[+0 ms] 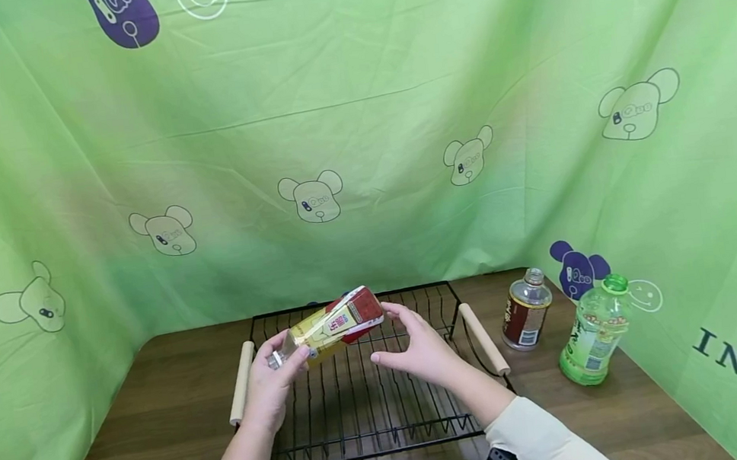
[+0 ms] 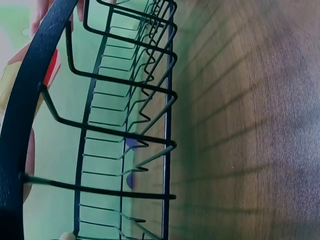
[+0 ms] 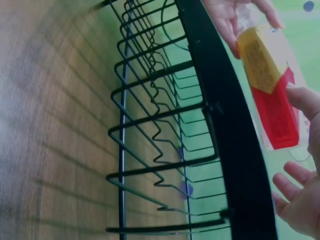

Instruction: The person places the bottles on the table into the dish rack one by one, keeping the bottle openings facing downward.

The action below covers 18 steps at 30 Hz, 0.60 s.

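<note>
My left hand [image 1: 269, 386] grips a clear bottle [image 1: 335, 328] with a yellow and red label, near its neck. The bottle lies tilted above the black wire rack [image 1: 361, 392], its neck to the left and its red base end to the right. My right hand [image 1: 425, 350] is spread at the base end, thumb and fingers apart. In the right wrist view, the right thumb [image 3: 300, 97] overlaps the bottle's red part. The left wrist view shows only part of the bottle [image 2: 12, 82], behind the rack's dark frame.
The rack has pale wooden handles on its left [image 1: 242, 382] and right [image 1: 484, 338] sides. To its right on the brown table [image 1: 131, 435] stand a bottle with a dark red label [image 1: 526, 312] and a green bottle [image 1: 595, 336]. A green printed cloth [image 1: 362, 123] hangs behind.
</note>
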### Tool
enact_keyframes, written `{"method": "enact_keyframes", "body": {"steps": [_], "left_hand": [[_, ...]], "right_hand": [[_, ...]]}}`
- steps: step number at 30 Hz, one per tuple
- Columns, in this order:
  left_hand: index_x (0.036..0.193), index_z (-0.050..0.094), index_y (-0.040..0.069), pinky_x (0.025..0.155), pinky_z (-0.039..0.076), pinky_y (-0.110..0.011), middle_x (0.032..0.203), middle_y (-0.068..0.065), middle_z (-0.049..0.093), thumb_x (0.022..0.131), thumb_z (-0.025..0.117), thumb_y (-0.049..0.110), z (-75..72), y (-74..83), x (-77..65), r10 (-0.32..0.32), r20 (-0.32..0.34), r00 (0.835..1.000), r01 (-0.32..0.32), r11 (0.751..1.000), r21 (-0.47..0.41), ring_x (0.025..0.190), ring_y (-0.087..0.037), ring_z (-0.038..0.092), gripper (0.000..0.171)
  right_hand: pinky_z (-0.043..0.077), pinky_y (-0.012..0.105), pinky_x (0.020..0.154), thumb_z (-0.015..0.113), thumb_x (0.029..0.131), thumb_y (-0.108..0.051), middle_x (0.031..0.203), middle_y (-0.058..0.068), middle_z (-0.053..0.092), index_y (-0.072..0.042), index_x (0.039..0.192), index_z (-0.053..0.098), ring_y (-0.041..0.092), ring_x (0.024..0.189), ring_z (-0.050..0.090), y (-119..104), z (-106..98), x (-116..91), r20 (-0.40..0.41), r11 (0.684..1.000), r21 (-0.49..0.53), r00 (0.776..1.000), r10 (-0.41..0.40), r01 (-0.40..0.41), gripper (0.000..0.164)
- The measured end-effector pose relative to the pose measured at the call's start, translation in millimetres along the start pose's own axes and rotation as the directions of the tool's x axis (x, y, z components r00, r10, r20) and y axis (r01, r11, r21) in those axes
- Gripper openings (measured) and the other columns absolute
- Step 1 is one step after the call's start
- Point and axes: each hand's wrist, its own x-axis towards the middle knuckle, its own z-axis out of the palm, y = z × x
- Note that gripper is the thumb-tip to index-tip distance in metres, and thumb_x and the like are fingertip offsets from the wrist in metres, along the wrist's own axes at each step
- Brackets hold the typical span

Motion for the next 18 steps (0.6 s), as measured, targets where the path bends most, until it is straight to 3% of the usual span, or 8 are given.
{"method": "enact_keyframes", "body": {"steps": [6, 10, 18], "left_hand": [[0.136, 0.042, -0.008, 0.077, 0.054, -0.019, 0.117, -0.012, 0.056, 0.088, 0.066, 0.005, 2.8, -1.7, -0.9, 0.016, -0.003, 1.000, -0.016, 0.999, -0.045, 0.092, -0.007, 0.060, 0.055], [0.133, 0.043, -0.007, 0.077, 0.054, -0.021, 0.111, -0.007, 0.056, 0.088, 0.067, 0.005, 4.5, -3.9, -1.2, 0.003, 0.010, 1.000, -0.003, 1.000, -0.029, 0.089, -0.008, 0.059, 0.053], [0.132, 0.042, -0.005, 0.084, 0.055, -0.025, 0.121, -0.017, 0.055, 0.087, 0.069, 0.010, 10.0, -9.5, -6.6, -0.032, 0.074, 0.997, 0.027, 0.997, 0.068, 0.098, -0.015, 0.059, 0.055]], "right_hand": [[0.041, 0.057, 0.104, 0.081, 0.080, -0.026, 0.142, 0.015, 0.051, -0.017, 0.150, 0.036, 0.038, 0.127, 0.051, -1.8, 4.3, 1.1, -0.008, 0.995, 0.101, 1.000, 0.005, -0.004, 0.084], [0.043, 0.056, 0.103, 0.080, 0.081, -0.021, 0.142, 0.018, 0.049, -0.017, 0.152, 0.032, 0.038, 0.124, 0.053, -1.9, 6.0, 2.5, -0.008, 0.987, 0.159, 1.000, 0.012, -0.011, 0.086], [0.049, 0.051, 0.098, 0.078, 0.082, -0.020, 0.143, 0.019, 0.047, -0.015, 0.153, 0.027, 0.037, 0.118, 0.057, -4.2, 10.0, 5.9, -0.055, 0.982, 0.187, 0.998, 0.039, -0.028, 0.088]]}}
